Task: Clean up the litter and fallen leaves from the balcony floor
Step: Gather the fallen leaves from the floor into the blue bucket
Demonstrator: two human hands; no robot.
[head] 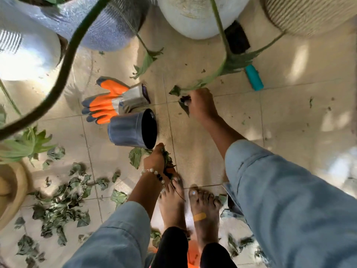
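Several wilted green fallen leaves (59,206) lie scattered over the beige floor tiles (202,151) at lower left. My left hand (158,161), with a bead bracelet on the wrist, grips a bunch of leaves (168,163) just below a grey pot. My right hand (201,105) reaches down to the floor and pinches a dark leaf (184,105) by a tile joint. Small leaf bits (311,102) dot the tiles to the right. My bare feet (189,207) stand at the bottom centre.
A grey plastic pot (131,132) lies on its side, opening to the right. Orange and grey work gloves (114,103) lie behind it. A hand brush with a teal handle (254,77) lies at upper right. Large planters (193,14) and hanging plant stems (63,68) surround the spot.
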